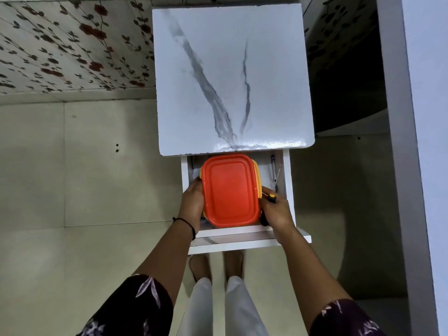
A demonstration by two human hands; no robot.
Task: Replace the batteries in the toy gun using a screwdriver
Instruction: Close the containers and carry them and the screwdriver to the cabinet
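I log unseen: box [256, 171] contents under lid [230, 190], drawer [287, 180] rear under tabletop [230, 76], screwdriver [273, 197] handle mostly inside right hand [276, 212].

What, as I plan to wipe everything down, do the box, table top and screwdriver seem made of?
The box: smooth, semi-gloss plastic, orange lid on yellow base; moulded raised rim. The table top: glossy white marble-look surface with grey veins, likely laminate or paint, possibly stone. The screwdriver: thin shiny metal shaft, black-and-yellow handle, probably plastic or rubber.
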